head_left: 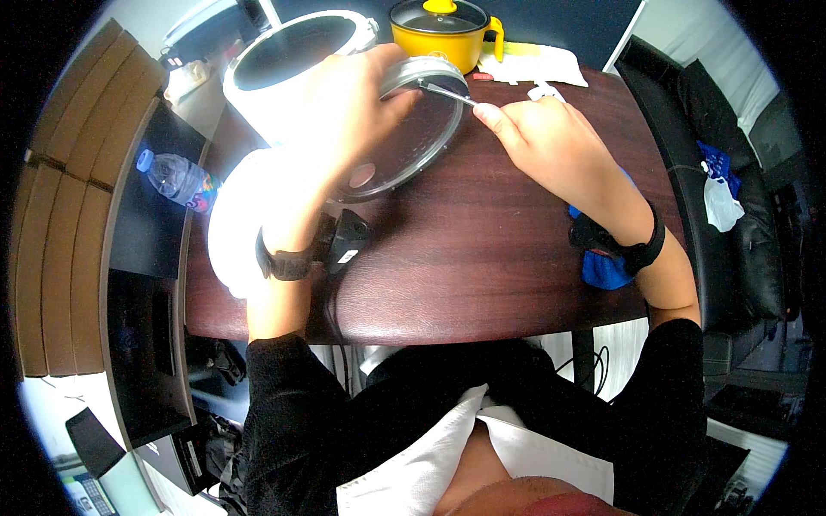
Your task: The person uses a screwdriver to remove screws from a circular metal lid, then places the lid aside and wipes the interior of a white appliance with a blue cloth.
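Note:
My left hand (348, 112) grips the far rim of a round, see-through lid (446, 133), which is tilted up off the table. A pale ring runs along the lid's upper edge. My right hand (555, 142) is closed on a slim metal tool (449, 93); its kind is unclear. The tool's tip meets the lid near the rim, close to my left thumb. Behind my left hand stands a white round appliance (267, 107) with a dark, open top. Left of my forearm lies a large white rounded piece (245, 219), washed out by glare.
A yellow pot (439, 43) with a glass lid stands at the back, beside a white cloth (538, 64). The plastic bottle (176, 176) lies at the left. A black plug-like device (348, 236) with a cord and a blue item (607, 268) are near my wrists on the wooden table (465, 267).

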The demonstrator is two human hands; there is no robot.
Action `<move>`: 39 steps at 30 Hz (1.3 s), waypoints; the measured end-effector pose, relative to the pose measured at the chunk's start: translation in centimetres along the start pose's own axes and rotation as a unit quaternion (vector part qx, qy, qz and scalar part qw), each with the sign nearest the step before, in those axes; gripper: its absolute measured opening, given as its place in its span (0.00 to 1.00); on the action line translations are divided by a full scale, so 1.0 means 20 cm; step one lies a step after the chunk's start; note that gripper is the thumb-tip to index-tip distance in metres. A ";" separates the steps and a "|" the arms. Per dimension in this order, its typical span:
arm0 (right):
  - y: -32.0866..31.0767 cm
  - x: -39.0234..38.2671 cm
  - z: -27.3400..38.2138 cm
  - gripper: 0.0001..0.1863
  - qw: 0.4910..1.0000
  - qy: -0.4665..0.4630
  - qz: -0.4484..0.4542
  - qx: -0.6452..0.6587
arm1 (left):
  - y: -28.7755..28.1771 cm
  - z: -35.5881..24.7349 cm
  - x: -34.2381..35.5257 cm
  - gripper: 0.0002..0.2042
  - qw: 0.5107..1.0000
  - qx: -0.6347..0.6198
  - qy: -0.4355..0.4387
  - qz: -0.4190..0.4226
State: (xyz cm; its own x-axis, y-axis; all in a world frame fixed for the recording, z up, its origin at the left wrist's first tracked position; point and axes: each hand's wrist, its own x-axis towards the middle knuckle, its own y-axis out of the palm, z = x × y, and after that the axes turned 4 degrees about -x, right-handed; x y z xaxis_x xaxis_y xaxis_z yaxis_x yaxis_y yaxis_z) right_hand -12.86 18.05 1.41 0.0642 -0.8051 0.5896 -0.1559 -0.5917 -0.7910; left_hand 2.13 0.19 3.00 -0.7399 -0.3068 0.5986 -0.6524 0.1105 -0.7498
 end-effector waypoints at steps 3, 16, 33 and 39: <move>0.01 -0.01 -0.02 0.14 0.997 -0.041 -0.018 -0.060 | 0.01 0.01 0.00 0.18 1.000 0.012 0.015 -0.006; 0.03 -0.02 -0.03 0.13 0.994 -0.010 0.031 -0.104 | 0.04 -0.02 -0.02 0.18 0.997 0.052 0.027 -0.053; 0.06 0.03 0.04 0.30 0.595 0.351 0.310 0.653 | 0.05 0.01 -0.02 0.17 0.998 0.039 -0.006 -0.044; 0.06 0.02 0.11 0.32 0.552 0.362 0.297 0.690 | 0.03 -0.05 -0.03 0.17 0.997 0.060 0.000 -0.051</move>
State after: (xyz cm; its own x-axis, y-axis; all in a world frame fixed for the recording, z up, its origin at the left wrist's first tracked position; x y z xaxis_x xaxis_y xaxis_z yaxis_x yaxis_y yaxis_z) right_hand -10.85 16.89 0.34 -0.0830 -0.9423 -0.3243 0.9938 -0.1024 0.0432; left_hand 2.10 1.30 2.48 -0.6704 -0.3109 0.6738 -0.7004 -0.0349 -0.7129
